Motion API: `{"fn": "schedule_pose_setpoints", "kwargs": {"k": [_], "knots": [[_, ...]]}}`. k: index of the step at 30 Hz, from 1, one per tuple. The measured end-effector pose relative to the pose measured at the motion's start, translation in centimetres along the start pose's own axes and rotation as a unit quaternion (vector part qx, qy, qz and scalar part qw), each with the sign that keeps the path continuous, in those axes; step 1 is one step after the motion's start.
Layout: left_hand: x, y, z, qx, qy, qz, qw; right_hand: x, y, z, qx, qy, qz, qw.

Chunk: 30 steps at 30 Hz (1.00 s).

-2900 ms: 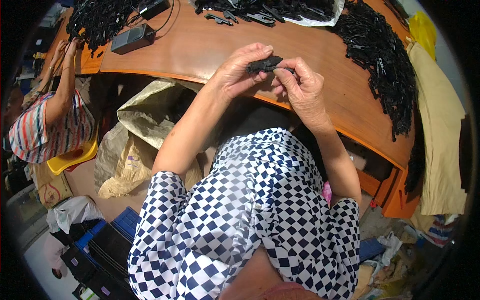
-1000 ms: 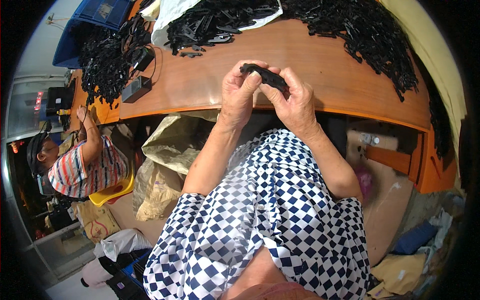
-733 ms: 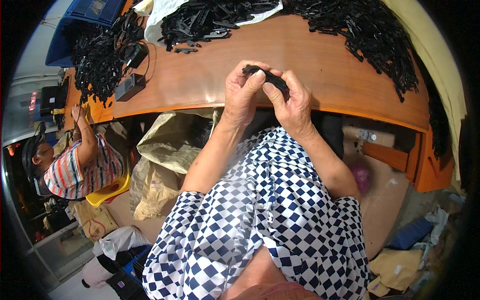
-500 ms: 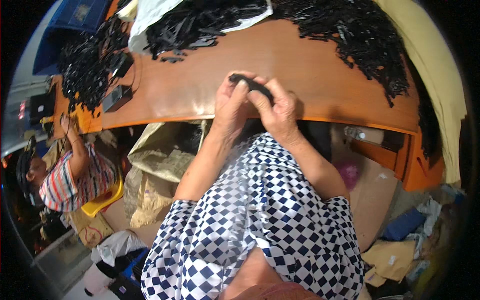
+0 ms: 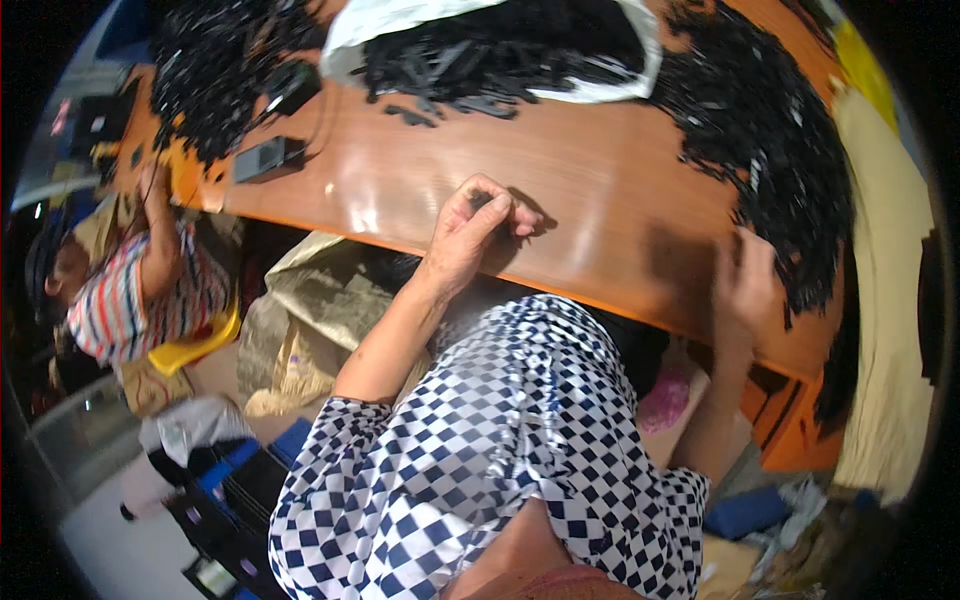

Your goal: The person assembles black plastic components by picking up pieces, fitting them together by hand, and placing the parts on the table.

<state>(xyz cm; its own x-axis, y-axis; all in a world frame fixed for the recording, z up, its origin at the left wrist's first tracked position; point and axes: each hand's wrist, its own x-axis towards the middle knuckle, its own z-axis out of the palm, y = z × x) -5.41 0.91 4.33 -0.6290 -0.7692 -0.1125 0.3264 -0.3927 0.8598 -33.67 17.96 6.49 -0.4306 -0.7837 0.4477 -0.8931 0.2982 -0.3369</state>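
Note:
Over the middle of the orange-brown table, my left hand (image 5: 470, 230) is closed with its thumb pressed on the curled fingers. A small black piece (image 5: 481, 200) shows between them; most of it is hidden in the grip, so its kind does not show. My right hand (image 5: 748, 278) is far to the right, beside the front edge of a heap of thin black strips (image 5: 775, 150). It is smeared by motion, and whether anything is in its fingers does not show.
A white sack (image 5: 648, 50) spills black pieces (image 5: 450, 75) at the table's far side. Another dark heap (image 5: 215, 75) and a dark grey box (image 5: 270, 160) lie left. A person in a striped shirt (image 5: 135, 295) works there. An open woven sack (image 5: 310, 290) stands below the table edge (image 5: 370, 240).
Both hands were together on a black piece. My right hand has let go and swung right to the strip heap; my left hand stays closed on its piece. The view has shifted.

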Motion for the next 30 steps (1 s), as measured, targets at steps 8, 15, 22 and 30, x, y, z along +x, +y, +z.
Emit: {"fn": "schedule_pose_setpoints", "kwargs": {"k": [8,15,22,30], "knots": [[0.5,7.1,-7.2,0.632,0.212,0.259,0.699,1.3,3.4,-0.1,-0.144,-0.142,0.010,0.979],[3.1,10.4,-7.4,0.765,0.096,0.260,0.582,2.2,1.9,-1.7,0.070,-0.171,0.083,0.979],[2.9,10.5,-4.9,0.818,-0.061,0.242,0.518,0.3,-0.3,-2.5,0.303,-0.134,0.266,0.905],[0.6,5.8,0.0,0.086,-0.030,-0.183,0.979,-0.2,-6.2,3.0,0.615,-0.079,0.053,0.783]]}}
